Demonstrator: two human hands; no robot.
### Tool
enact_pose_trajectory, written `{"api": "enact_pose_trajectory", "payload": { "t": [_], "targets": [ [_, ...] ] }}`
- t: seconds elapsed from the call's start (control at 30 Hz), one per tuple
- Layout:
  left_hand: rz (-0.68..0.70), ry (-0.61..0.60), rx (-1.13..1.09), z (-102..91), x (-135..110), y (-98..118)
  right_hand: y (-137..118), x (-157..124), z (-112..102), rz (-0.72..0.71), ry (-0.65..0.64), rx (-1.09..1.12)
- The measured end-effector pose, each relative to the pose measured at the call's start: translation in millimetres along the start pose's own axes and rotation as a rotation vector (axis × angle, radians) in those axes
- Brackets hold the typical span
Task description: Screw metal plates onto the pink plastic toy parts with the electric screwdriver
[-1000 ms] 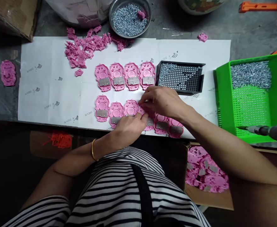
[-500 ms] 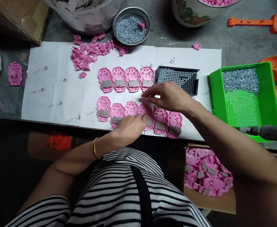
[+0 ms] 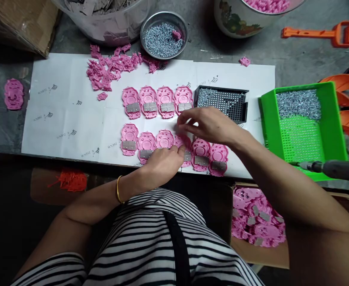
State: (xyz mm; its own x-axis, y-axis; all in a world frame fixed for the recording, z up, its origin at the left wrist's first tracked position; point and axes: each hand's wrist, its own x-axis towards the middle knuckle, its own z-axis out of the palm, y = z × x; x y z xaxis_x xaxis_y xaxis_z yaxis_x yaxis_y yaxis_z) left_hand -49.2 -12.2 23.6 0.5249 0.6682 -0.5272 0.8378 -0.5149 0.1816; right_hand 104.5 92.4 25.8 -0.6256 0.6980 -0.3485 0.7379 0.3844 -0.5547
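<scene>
Casings (image 3: 164,138) of pink plastic lie in 2 rows on white paper (image 3: 70,105) along the near edge of a grey bench (image 3: 268,51): 4 in the far row, 6 in the near row. Metal plates (image 3: 129,145) show on every casing except the 3rd from the left in the near row, where the left hand (image 3: 166,162) blocks the view.

That hand rests palm down with curled fingers, its fingertips at the 4th casing; I cannot tell whether it grips anything. The right hand (image 3: 208,124) hovers over the same casing's far end, thumb and fingers held narrow; whether something small is between them, I cannot tell.

Just right of the far row, a black perforated tray (image 3: 235,107) has screws in its far left corner. Overlapping the paper's right edge, a green bin (image 3: 333,131) holds more screws along its far side, and a screwdriver (image 3: 338,169) reaches over its near edge.

At the paper's far edge sits a metal bowl (image 3: 164,18) of screws, with a pile of small pink parts (image 3: 111,67) to its left.
</scene>
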Motion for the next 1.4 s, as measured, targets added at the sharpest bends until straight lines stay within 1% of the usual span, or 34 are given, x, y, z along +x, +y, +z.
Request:
{"api": "enact_pose_trajectory", "payload": {
  "t": [0.07,0.13,0.2,0.27,0.33,0.43,0.57,0.8,0.93,1.0,1.13,1.23,1.33,1.4],
  "targets": [
    [0.005,-0.004,-0.001,-0.5,0.0,-0.2,5.7,-2.4,-6.1,-0.009,0.011,0.194],
    [0.0,-0.013,-0.002,-0.4,0.2,-0.2,11.6,-2.5,-10.2,-0.009,-0.057,0.349],
    [-0.006,-0.019,-0.002,0.0,0.3,-0.2,15.7,0.2,-11.3,-0.001,-0.13,0.407],
    [-0.009,-0.02,0.002,0.3,0.4,0.0,16.9,5.4,-10.1,0.004,-0.167,0.405],
    [-0.015,-0.02,0.008,0.2,0.5,0.3,15.8,11.9,-7.7,-0.002,-0.182,0.383],
    [-0.019,-0.03,0.009,-0.8,0.7,0.6,12.7,21.3,-4.2,-0.05,-0.229,0.312],
    [-0.012,-0.032,0.0,-1.9,1.0,0.3,8.4,28.6,-2.0,-0.085,-0.278,0.24],
    [-0.013,-0.038,-0.003,0.0,1.3,0.3,-6.2,32.9,-2.3,-0.113,-0.25,-0.028],
    [-0.01,-0.018,0.004,1.6,0.2,1.4,-12.2,33.3,-0.6,-0.066,-0.258,-0.124],
    [-0.009,-0.008,0.006,1.8,-0.3,1.6,-13.5,31.8,0.1,-0.051,-0.251,-0.14],
    [-0.011,0.008,0.005,0.3,-0.9,1.8,-16.6,26.2,-0.7,-0.072,-0.229,-0.147],
    [-0.009,0.012,-0.007,-0.8,-1.2,1.9,-20.1,22.2,-1.4,-0.063,-0.238,-0.188],
    [-0.005,0.016,-0.013,0.0,-1.0,1.6,-20.8,20.3,1.1,-0.073,-0.243,-0.194],
    [-0.003,0.019,-0.009,1.1,-0.8,1.1,-19.4,19.7,4.3,-0.075,-0.225,-0.196]
  ]
}}
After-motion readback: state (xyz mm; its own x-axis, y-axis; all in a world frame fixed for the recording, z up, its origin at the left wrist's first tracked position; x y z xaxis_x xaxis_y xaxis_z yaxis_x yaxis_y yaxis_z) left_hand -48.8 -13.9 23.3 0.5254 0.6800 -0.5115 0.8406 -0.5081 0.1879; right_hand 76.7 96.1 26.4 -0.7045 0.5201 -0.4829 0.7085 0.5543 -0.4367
